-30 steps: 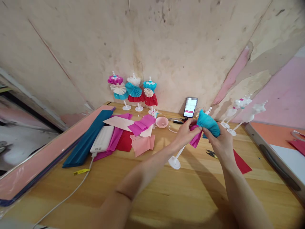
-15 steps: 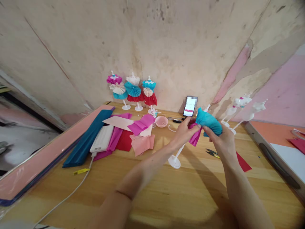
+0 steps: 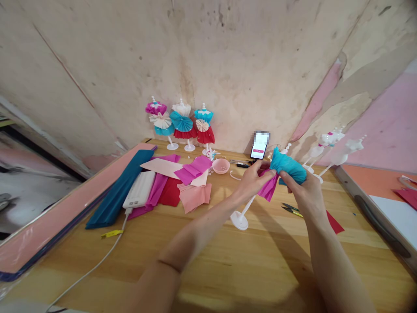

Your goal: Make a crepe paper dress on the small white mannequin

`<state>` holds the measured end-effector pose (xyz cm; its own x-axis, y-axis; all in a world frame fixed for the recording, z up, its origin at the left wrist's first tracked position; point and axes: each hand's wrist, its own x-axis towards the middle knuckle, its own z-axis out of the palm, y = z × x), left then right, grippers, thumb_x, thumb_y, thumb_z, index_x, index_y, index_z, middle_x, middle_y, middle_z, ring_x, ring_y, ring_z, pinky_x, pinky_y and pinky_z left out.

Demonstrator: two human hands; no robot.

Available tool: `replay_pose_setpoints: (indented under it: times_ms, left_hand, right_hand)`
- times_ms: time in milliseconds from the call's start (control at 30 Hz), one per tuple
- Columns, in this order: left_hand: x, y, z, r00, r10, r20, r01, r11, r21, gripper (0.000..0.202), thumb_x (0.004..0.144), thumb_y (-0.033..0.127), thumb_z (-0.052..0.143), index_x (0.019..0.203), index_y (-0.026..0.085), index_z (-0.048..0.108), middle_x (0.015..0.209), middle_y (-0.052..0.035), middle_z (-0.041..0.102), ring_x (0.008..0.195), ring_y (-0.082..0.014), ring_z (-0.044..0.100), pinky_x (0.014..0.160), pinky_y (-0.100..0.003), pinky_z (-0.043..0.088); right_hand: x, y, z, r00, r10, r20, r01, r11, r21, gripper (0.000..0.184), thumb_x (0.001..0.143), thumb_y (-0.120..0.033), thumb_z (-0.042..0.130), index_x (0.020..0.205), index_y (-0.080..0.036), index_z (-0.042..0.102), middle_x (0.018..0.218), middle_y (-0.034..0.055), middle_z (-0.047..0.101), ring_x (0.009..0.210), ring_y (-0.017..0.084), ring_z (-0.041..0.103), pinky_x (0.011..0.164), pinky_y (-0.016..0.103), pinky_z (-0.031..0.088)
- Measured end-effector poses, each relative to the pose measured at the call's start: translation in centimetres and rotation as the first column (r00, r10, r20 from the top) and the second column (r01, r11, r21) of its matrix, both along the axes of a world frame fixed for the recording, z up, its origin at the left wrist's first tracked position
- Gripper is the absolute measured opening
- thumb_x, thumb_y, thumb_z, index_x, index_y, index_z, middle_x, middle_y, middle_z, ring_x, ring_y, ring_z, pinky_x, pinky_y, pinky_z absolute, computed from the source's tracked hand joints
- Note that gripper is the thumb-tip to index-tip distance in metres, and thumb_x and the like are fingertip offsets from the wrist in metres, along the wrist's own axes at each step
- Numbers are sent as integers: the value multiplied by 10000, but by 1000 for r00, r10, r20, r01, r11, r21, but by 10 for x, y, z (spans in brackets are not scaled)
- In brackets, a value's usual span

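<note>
**Center right:** teal paper bundle (image 3: 288, 170) with magenta paper (image 3: 269, 188) gathered beneath it, held above the table (image 3: 208, 265). Left hand (image 3: 252, 180): fingers closed, pinching the magenta paper. Right hand (image 3: 298, 189): fingers curled around the bundle. White stand (image 3: 239, 221) tilts up toward the paper. Phone (image 3: 259, 146) lies just beyond; scissors (image 3: 290, 209) lie lower right. Left of center: paper sheets (image 3: 193, 195), power bank (image 3: 140, 189). Upper center: three paper dresses (image 3: 180, 124).
</note>
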<state>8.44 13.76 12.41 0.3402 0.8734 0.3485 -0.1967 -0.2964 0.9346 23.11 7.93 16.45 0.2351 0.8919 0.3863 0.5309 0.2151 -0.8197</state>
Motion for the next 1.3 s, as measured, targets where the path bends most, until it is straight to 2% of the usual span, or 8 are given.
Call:
replay_pose_setpoints:
  times_ms: [200, 567, 767, 867, 1067, 1300]
  left_hand:
    - [0, -1, 1, 999, -30, 19, 31, 999, -11, 366, 874, 401, 619, 1159, 174, 586, 1180, -107, 654, 1058, -218, 624, 938, -360, 476]
    - [0, 0, 0, 1000, 2, -1, -2, 1000, -16, 374, 859, 421, 635, 1132, 169, 590, 1148, -106, 661, 1044, -216, 623, 922, -356, 473]
    - [0, -2, 0, 998, 57, -5, -57, 998, 31, 350, 858, 402, 637, 1119, 173, 592, 1133, -100, 666, 1034, -212, 632, 919, -350, 477]
    - [1, -2, 1, 998, 70, 0, -70, 997, 45, 336, 858, 388, 637, 1107, 167, 592, 1120, -101, 671, 1023, -206, 635, 921, -345, 480]
    - [2, -1, 0, 996, 87, -1, -86, 995, 52, 333, 859, 374, 634, 1111, 160, 591, 1145, -110, 669, 1047, -206, 633, 941, -349, 482]
    - [1, -3, 1, 996, 89, -7, -88, 995, 54, 323, 864, 367, 628, 1112, 165, 585, 1156, -105, 666, 1059, -207, 631, 955, -357, 479]
  right_hand:
    - [0, 1, 0, 1000, 23, -9, -22, 1000, 6, 282, 802, -426, 700, 728, -176, 593, 517, -47, 503, 481, 94, 415, 464, 240, 313]
    - [0, -1, 2, 999, 40, 14, -40, 999, 2, 277, 816, -423, 682, 727, -169, 615, 543, -32, 530, 488, 95, 429, 473, 243, 332]
    - [0, -3, 2, 999, -20, 31, 20, 999, 28, 261, 801, -427, 703, 794, -180, 619, 546, -42, 543, 474, 92, 430, 464, 238, 329]
    - [0, -4, 3, 999, -33, 38, 32, 999, 27, 274, 799, -432, 703, 742, -174, 629, 530, -35, 535, 475, 95, 424, 461, 241, 325]
    - [5, -4, 4, 999, 41, -25, -42, 997, -60, 335, 775, -471, 718, 660, -172, 620, 535, -19, 535, 524, 115, 459, 489, 251, 351]
    - [4, -3, 3, 995, 79, -61, -83, 994, -64, 358, 785, -486, 711, 652, -176, 590, 527, -24, 508, 510, 109, 431, 487, 257, 344]
